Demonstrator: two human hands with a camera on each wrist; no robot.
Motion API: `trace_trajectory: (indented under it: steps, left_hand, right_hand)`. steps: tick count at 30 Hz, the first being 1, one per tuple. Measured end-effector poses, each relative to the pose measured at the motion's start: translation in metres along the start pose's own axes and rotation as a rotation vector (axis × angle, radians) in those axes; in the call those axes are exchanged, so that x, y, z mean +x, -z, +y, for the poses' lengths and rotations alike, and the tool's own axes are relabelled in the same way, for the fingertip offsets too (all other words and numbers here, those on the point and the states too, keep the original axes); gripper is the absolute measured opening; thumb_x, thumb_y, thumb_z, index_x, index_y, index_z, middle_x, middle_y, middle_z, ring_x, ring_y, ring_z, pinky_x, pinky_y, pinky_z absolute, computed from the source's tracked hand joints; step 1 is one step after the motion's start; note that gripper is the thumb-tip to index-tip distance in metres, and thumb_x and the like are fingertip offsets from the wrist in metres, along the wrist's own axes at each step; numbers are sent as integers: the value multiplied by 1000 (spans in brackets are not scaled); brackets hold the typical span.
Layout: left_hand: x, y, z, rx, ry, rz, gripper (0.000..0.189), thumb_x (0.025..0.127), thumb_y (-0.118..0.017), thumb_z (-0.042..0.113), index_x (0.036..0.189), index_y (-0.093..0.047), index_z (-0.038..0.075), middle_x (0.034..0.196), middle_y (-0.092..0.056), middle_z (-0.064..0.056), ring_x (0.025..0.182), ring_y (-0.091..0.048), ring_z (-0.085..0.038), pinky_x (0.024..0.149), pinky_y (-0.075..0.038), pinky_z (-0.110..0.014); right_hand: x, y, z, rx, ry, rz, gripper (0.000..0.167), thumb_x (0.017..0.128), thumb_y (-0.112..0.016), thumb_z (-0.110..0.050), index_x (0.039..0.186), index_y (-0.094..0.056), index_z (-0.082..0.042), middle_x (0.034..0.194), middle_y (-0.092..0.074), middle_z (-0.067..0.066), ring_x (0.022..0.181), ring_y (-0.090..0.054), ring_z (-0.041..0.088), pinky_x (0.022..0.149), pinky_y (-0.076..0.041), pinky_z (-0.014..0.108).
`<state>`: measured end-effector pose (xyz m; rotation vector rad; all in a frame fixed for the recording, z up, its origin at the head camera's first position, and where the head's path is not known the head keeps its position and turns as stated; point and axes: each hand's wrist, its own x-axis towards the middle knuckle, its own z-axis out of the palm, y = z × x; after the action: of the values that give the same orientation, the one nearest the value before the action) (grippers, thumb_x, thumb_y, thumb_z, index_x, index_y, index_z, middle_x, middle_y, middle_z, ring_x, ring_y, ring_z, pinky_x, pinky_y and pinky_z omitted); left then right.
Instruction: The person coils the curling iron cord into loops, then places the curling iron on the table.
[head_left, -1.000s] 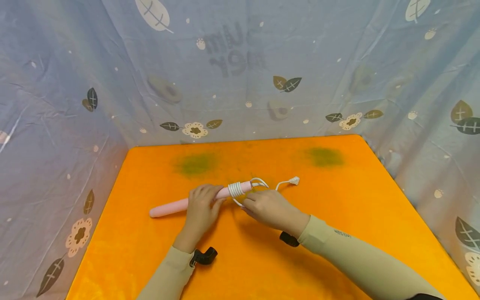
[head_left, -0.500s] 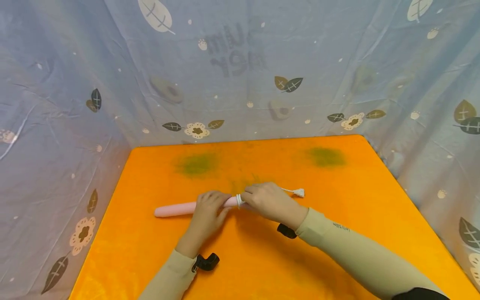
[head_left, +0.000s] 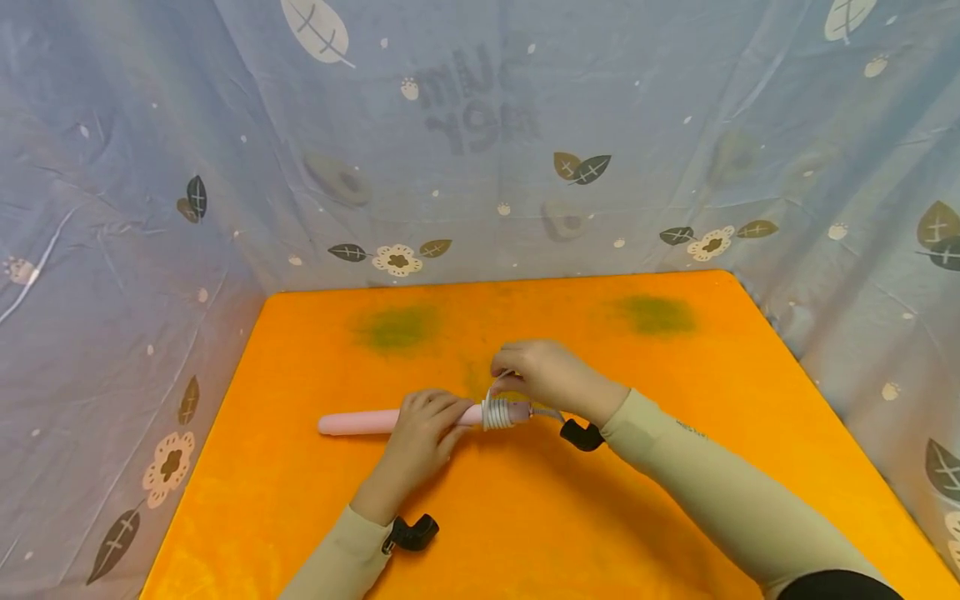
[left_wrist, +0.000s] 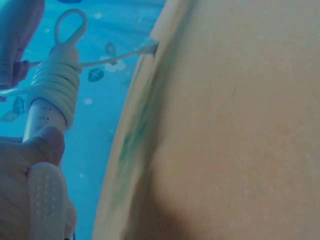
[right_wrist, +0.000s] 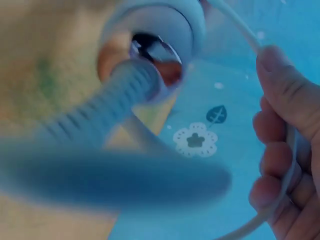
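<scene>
A pink hair iron (head_left: 358, 422) lies across the middle of the table, its rounded tip to the left. My left hand (head_left: 422, 433) grips it around the middle, thumb on the near side. Several turns of its white cord (head_left: 497, 414) are wound around the handle end, just right of that hand. My right hand (head_left: 558, 379), raised above the handle, holds a strand of the cord between thumb and curled fingers, as the right wrist view also shows. A ribbed cord sleeve (right_wrist: 102, 102) leaves the handle's end. The plug (left_wrist: 148, 47) shows in the left wrist view.
An orange cloth (head_left: 600, 517) covers the table, with a greenish patch (head_left: 397, 325) at the back left and another (head_left: 658, 315) at the back right. Patterned curtains (head_left: 480, 183) stand behind and at both sides. A black wrist camera (head_left: 416, 532) sits on the left wrist.
My right hand has passed over the handle and risen to its far side with the cord, leaving the coils in sight. The iron has shifted slightly right and lies more level; the left hand keeps its grip.
</scene>
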<state>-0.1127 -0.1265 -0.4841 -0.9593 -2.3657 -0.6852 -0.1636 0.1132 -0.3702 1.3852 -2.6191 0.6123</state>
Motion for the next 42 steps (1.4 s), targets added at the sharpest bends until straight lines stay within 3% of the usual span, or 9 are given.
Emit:
trace_trajectory:
  steps: [5,11,16,22,26,31,35,39,42]
  left_hand:
    - [0,2,1,2,-19,-14,39,81,-78,19,118,-70,11,110,-67,-2,106,-56,-26,89,-41,-46]
    - [-3,1,2,11,-63,-65,37,82,-78,21,117,-71,12,109,-68,0,105,-57,-25,91,-41,-45]
    - [-6,1,4,11,-95,-81,38,83,-77,22,119,-70,13,111,-67,1,105,-56,-22,91,-41,-42]
    - [-5,5,7,-24,-133,-38,40,83,-76,22,121,-68,14,113,-67,2,108,-56,-22,93,-40,-41]
    - [0,8,10,-58,-154,65,36,86,-73,25,119,-69,12,113,-68,-1,109,-57,-25,92,-42,-43]
    - [8,15,11,-88,-88,180,34,89,-69,26,118,-69,9,111,-68,-3,106,-58,-28,90,-41,-45]
    - [13,16,9,-95,-15,218,38,85,-74,20,120,-68,9,111,-67,-4,105,-57,-28,90,-39,-45]
    - [17,13,7,-86,25,247,42,78,-79,16,119,-69,7,110,-68,-6,102,-58,-30,88,-39,-46]
    - [19,11,6,-71,53,249,44,76,-81,14,118,-69,8,109,-68,-6,102,-58,-30,87,-39,-47]
  right_hand:
    - [2,2,9,103,-101,-25,18,83,-75,-32,92,-70,-17,88,-62,-12,74,-58,1,67,-49,19]
    - [4,-5,19,197,-234,-104,19,82,-75,-39,81,-65,-23,76,-60,-16,67,-55,3,64,-49,23]
    - [4,-3,25,304,-266,-182,10,88,-71,-33,82,-68,-25,77,-63,-13,67,-56,7,64,-50,28]
    - [5,-8,35,389,-287,-218,9,91,-68,-32,89,-71,-24,82,-66,-13,70,-58,11,66,-50,30]
    - [0,-18,42,427,-331,-199,15,92,-65,-35,91,-73,-23,84,-67,-12,73,-57,13,68,-50,31]
    - [-9,-32,44,464,-347,-128,17,96,-60,-34,94,-73,-23,90,-70,-4,77,-62,18,70,-51,31]
    - [-20,-42,41,436,-263,-50,13,94,-63,-11,101,-74,-13,95,-71,-2,83,-63,12,74,-52,29]
    - [-28,-49,35,395,-239,-6,7,87,-65,2,84,-66,-4,77,-62,0,67,-51,8,61,-44,25]
    - [-31,-55,31,358,-291,-15,17,92,-65,-7,77,-59,-6,73,-49,-4,61,-42,7,56,-38,24]
